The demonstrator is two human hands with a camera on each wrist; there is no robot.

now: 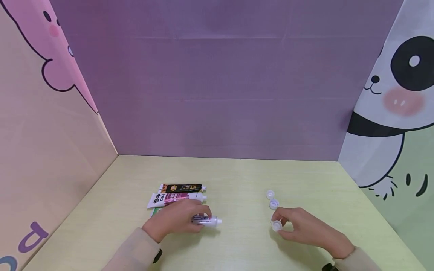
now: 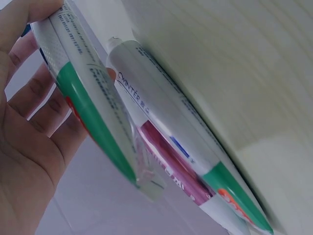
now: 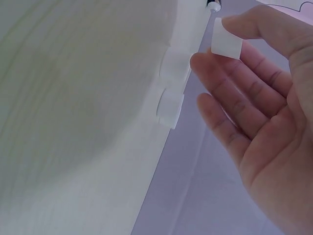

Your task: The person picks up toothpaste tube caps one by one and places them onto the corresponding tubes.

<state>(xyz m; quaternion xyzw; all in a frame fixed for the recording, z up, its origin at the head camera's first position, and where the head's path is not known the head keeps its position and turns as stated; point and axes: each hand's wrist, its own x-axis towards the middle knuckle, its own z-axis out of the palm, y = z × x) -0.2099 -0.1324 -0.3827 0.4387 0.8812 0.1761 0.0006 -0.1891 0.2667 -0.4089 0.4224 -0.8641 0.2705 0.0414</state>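
Note:
My left hand (image 1: 181, 216) grips a white toothpaste tube (image 1: 207, 220) with a green band, its bare nozzle pointing right. The left wrist view shows this tube (image 2: 90, 93) tilted, its flat end down beside another white-and-green tube (image 2: 161, 107) lying on the table. Beyond the hand lie a white-and-purple tube (image 1: 176, 198) and a black tube (image 1: 183, 188), nozzles also uncapped and pointing right. On the right, my right hand (image 1: 305, 227) pinches a white screw cap (image 1: 276, 225) between thumb and fingertips; it shows side-on as a white cap (image 3: 226, 40) in the right wrist view.
Two more white caps, a nearer cap (image 1: 274, 204) and a farther cap (image 1: 270, 194), sit on the pale wooden table (image 1: 237, 177) just past my right hand. A purple backdrop (image 1: 220, 94) rises at the table's far edge, with printed panels at both sides.

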